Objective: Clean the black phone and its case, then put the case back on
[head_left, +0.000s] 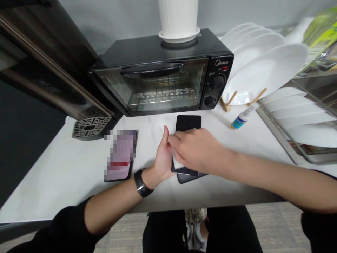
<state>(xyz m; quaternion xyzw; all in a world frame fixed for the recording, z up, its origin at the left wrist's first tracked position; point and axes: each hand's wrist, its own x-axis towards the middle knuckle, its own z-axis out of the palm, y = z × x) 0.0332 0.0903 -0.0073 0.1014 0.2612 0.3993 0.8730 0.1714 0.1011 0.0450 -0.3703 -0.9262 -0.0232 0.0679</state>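
My left hand (162, 161) is at the left edge of a thin dark phone-like device (185, 172), thumb up and fingers hidden beneath it. My right hand (197, 149) presses a small white cloth (178, 163) with a zigzag edge onto the face of that device, its fingers bunched over it. Under both lies a black flat rectangular slab (188, 121) on the counter; what it is I cannot tell. To the left, a phone (122, 153) with a blurred-out screen rests face up. A small white spray bottle (240, 118) with a blue label stands to the right.
A black toaster oven (163, 88) sits at the back of the white counter (65, 175), a white pot (179, 17) on top. A dark machine with a drip tray (91, 127) is on the left. White plates (265, 77) fill racks at right.
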